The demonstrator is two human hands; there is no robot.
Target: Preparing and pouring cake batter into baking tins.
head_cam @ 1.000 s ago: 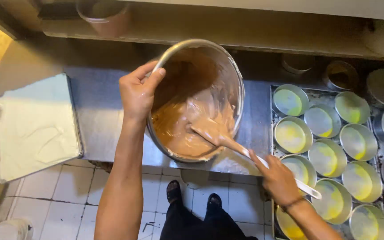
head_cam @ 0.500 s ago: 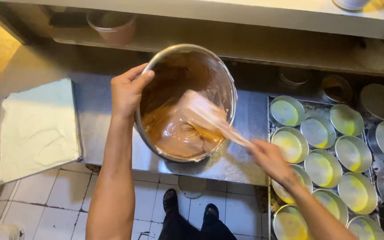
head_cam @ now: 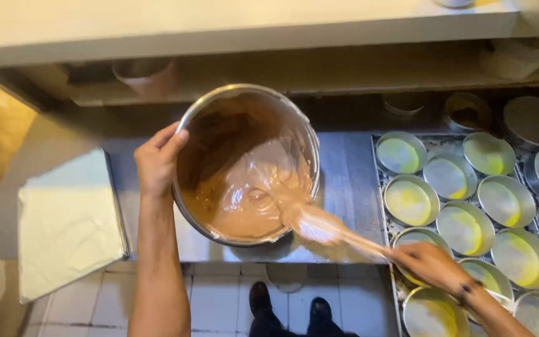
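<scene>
While a pale sheet (head_cam: 63, 218) lies flat at the counter's left end, the left hand (head_cam: 157, 159) grips the near-left rim of a tilted steel bowl (head_cam: 244, 162) holding brown batter (head_cam: 244, 193). Further right, the right hand (head_cam: 428, 265) is wrapped around a blurred spatula (head_cam: 325, 226) reaching into the batter. Beside it sits a tray (head_cam: 382, 206) of small greased round tins (head_cam: 412, 200).

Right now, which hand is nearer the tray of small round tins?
Right. The right hand hovers over the tray's near corner; the left hand grips the mixing bowl's far rim.
</scene>
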